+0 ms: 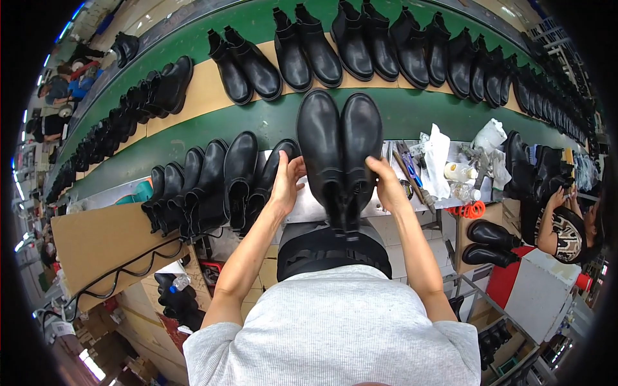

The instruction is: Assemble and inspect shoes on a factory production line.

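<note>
A pair of black ankle boots is right in front of me, toes pointing away: a left boot (319, 128) and a right boot (362, 128), side by side. My right hand (388, 186) is at the outer side of the right boot, its thumb against the leather and its other fingers partly hidden. Beside the left boot, my left hand (288, 185) is open, thumb raised and fingers curved toward the boot. Whether its fingertips touch the leather I cannot tell. Close to that hand stands another black boot (265, 177) in a row on the metal-edged bench.
Many black boots (309, 51) line brown paper on a green conveyor (212, 122). Right of me lie a brush-like tool (412, 174), white cloth (438, 154), bottles (460, 172) and an orange coiled hose (468, 210). A cardboard sheet (109, 244) is left; a co-worker (560, 225) is right.
</note>
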A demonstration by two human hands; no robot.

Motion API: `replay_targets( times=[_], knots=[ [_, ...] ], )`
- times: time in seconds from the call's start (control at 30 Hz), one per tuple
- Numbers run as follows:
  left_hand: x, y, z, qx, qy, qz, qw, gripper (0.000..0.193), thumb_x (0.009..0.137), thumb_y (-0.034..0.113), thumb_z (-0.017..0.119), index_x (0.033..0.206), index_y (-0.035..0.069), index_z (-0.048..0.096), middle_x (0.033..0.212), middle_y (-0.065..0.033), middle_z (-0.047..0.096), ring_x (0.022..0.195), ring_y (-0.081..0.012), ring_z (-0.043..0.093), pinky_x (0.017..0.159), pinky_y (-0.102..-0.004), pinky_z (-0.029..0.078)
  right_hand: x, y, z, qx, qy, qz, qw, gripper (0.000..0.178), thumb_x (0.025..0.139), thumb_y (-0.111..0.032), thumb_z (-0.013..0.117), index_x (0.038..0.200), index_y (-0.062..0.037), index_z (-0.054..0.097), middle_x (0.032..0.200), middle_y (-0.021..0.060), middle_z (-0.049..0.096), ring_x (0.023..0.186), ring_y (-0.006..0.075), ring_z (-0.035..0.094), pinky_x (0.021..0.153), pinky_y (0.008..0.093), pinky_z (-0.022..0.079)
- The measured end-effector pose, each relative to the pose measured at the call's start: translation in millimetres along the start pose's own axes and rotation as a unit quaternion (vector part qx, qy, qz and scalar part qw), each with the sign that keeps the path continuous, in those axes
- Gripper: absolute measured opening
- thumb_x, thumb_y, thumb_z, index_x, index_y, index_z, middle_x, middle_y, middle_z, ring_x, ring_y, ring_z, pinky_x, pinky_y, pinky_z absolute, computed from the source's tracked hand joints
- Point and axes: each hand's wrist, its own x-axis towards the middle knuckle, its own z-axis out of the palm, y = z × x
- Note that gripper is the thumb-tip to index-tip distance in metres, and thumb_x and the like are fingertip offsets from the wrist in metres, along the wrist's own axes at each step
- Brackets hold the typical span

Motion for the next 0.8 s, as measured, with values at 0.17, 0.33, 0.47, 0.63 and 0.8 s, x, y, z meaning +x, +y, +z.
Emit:
replay_targets(
  times=[0.17, 0.33, 0.47, 0.63, 0.8],
  knots=[
    [-30.8, 28.1, 1.5, 0.028, -0.071, 0.097, 0.992, 0.088, 0.087, 0.069, 0.014, 0.133, -0.002, 0.038, 0.101, -0.0019, 0.056, 0.101, -0.015, 0.047, 0.091, -0.0305, 0.03, 3.9, -8.6, -4.1, 0.212, -0.048, 0.033, 0.975, 0.04, 0.088, -0.034, 0.053, 0.114, -0.0036, 0.056, 0.11, 0.0091, 0.061, 0.099, 0.0181, 0.058, 0.089, 0.0303, 0.043],
    [-73.1, 60.8, 12.3, 0.1, -0.134, 0.157, 0.973, 0.087, 0.088, 0.067, 0.007, 0.132, 0.001, 0.043, 0.102, -0.0041, 0.053, 0.097, -0.0153, 0.047, 0.088, -0.0291, 0.033, -8.6, -18.5, 14.0, 0.225, -0.07, 0.078, 0.969, 0.05, 0.092, -0.045, 0.042, 0.119, -0.0042, 0.052, 0.115, 0.0099, 0.058, 0.1, 0.0189, 0.058, 0.086, 0.0332, 0.045],
    [-83.2, 67.0, 22.2, 0.163, -0.195, 0.168, 0.952, 0.089, 0.086, 0.069, 0.008, 0.131, 0.0, 0.043, 0.105, -0.0108, 0.05, 0.099, -0.0206, 0.047, 0.08, -0.0308, 0.04, -5.2, -0.1, 14.1, 0.199, -0.076, 0.082, 0.974, 0.056, 0.092, -0.049, 0.038, 0.121, -0.0031, 0.05, 0.116, 0.0105, 0.058, 0.101, 0.0193, 0.058, 0.087, 0.0334, 0.044],
    [-70.3, 57.5, 18.4, 0.111, -0.124, 0.09, 0.982, 0.085, 0.087, 0.068, 0.012, 0.132, 0.002, 0.042, 0.11, -0.0078, 0.052, 0.103, -0.0176, 0.047, 0.089, -0.0328, 0.035, -6.1, 15.2, 3.9, 0.179, -0.066, 0.073, 0.979, 0.063, 0.092, -0.055, 0.032, 0.124, -0.0019, 0.048, 0.117, 0.0111, 0.058, 0.101, 0.0197, 0.058, 0.088, 0.0338, 0.043],
    [-21.2, 28.3, 1.8, -0.05, -0.038, -0.031, 0.998, 0.087, 0.084, 0.073, 0.021, 0.127, 0.001, 0.046, 0.118, -0.0149, 0.055, 0.109, -0.0248, 0.051, 0.096, -0.0378, 0.037, -17.0, -17.7, -14.6, 0.004, -0.134, -0.077, 0.988, 0.087, 0.087, -0.068, 0.012, 0.129, 0.0033, 0.04, 0.109, 0.0136, 0.061, 0.096, 0.0181, 0.059, 0.085, 0.0305, 0.042]
  ],
)
